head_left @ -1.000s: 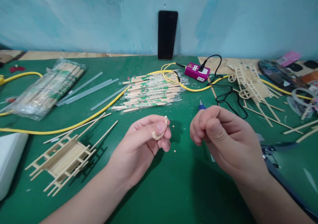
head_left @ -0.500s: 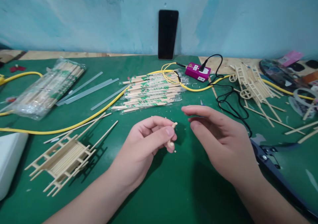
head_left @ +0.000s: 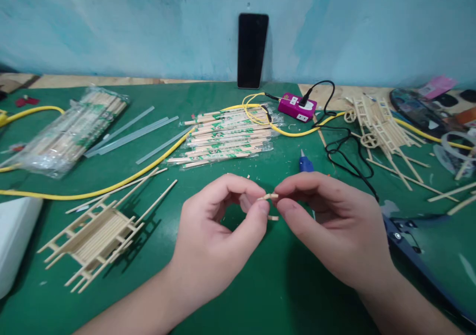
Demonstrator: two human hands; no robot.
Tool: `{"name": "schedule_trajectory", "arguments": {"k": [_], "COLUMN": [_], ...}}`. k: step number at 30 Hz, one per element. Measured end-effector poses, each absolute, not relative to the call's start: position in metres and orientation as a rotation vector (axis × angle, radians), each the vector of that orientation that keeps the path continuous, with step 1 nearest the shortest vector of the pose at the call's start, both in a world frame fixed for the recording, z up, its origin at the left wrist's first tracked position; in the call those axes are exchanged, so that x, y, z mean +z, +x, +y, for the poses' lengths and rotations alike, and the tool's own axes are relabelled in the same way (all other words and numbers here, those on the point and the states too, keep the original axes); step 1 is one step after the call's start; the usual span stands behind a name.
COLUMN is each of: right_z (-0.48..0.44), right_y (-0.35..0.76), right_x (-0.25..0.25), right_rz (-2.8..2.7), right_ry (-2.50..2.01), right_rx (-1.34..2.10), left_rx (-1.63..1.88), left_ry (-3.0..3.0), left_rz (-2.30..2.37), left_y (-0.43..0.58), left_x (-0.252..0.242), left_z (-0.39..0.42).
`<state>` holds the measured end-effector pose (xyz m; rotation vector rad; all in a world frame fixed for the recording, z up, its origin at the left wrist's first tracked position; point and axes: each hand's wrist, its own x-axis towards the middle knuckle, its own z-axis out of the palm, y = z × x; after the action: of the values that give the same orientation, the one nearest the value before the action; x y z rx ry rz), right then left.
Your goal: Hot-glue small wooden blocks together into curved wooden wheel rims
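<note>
Between thumb and forefinger, my left hand (head_left: 223, 226) pinches a short piece of wooden stick (head_left: 270, 196). A second short stick piece (head_left: 273, 218) sticks out just below its thumb. The thumb and forefinger of my right hand (head_left: 327, 221) close on the free end of the upper piece. My fingers hide how the pieces join. Behind the right hand, the blue tip of a glue gun (head_left: 305, 163) shows, its body covered. On the left lies a small cart frame (head_left: 98, 238) of thin sticks with two long handles.
Wrapped chopsticks (head_left: 230, 137) and a bagged bundle (head_left: 74, 129) lie behind, near clear glue sticks (head_left: 134, 136). A phone (head_left: 253, 51) leans on the wall. A purple power strip (head_left: 296, 108), yellow cord, wheeled stick model (head_left: 377, 127) and dark-handled cutter (head_left: 416, 265) are around.
My right hand has come left and down, its fingertips meeting the stick piece in my left hand. The left hand has turned the pieces toward the right. The blue glue gun tip is now uncovered.
</note>
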<state>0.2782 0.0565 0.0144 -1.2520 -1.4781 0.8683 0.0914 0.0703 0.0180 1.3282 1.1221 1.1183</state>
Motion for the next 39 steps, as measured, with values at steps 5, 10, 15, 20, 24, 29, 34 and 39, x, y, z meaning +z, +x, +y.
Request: {"name": "schedule_trajectory", "arguments": {"k": [5, 10, 15, 20, 24, 29, 34, 39], "right_z": [0.0554, 0.0562, 0.0553, 0.0543, 0.053, 0.0497, 0.0477, 0.0495], "right_y": [0.2779, 0.2766, 0.2751, 0.2714, 0.2697, 0.2694, 0.2684, 0.2694], "right_x": [0.0164, 0.0171, 0.017, 0.0164, 0.0155, 0.0149, 0.015, 0.0146], "right_rz": [-1.565, -1.583, -1.552, -1.503, -1.464, -1.438, -1.406, -1.395], "right_ry": [-1.254, -1.267, -1.285, -1.275, -1.269, -1.271, -1.271, -1.265], "right_rx": [0.779, 0.74, 0.741, 0.78, 0.806, 0.836, 0.869, 0.886], "left_rx": [1.114, 1.123, 1.146, 1.168, 1.168, 1.183, 1.197, 1.21], "left_ry": [1.349, 1.379, 1.417, 1.387, 1.38, 1.404, 1.424, 1.41], "left_rz": [1.127, 1.137, 1.144, 1.13, 1.13, 1.135, 1.131, 1.123], "left_y": [0.0925, 0.0927, 0.0926, 0.0929, 0.0928, 0.0933, 0.0935, 0.0935], "left_x": [0.0155, 0.0149, 0.0151, 0.016, 0.0176, 0.02, 0.0194, 0.0185], "left_z": [0.0712, 0.0707, 0.0692, 0.0687, 0.0696, 0.0702, 0.0701, 0.07]}}
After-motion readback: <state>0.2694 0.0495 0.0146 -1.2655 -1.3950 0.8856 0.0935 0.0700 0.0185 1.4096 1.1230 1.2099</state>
